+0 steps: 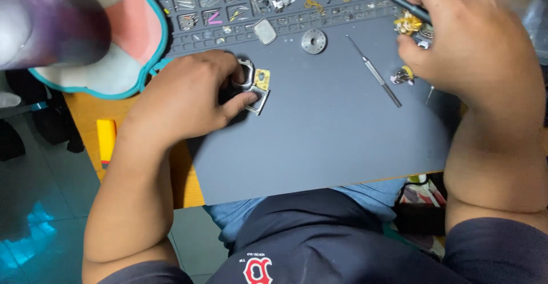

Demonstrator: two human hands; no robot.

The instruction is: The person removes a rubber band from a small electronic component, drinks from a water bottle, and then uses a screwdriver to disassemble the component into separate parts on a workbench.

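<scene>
Head view, looking down on a grey silicone work mat that covers most of a light wooden table.

Left hand: curled, thumb and fingers pinched around a small rounded-rectangular silver metal watch case, pressing it down on the mat. The case sits at the hand's fingertips, left of mat centre. Just to its right, touching or nearly so, lie a small square gold-toned plate and a square silver frame; the exact overlap is not clear. The case's long axis runs roughly away from the body.

Right hand: closed in a pen grip on a slim dark metal tool, shaft angled up and to the left. Under its fingers lies a cluster of small brass-coloured parts; the tool tip is hidden.

Key relation: the case lies well to the left of the right hand, across open mat; the left hand is the nearer one, already on it.

Between the hands: a thin steel screwdriver lying diagonally, a round silver toothed disc, and a pale square cover piece. The mat's far edge has moulded compartments with tiny screws and springs. Far left: a blurred purple cylinder and a pastel cushion with teal trim.
</scene>
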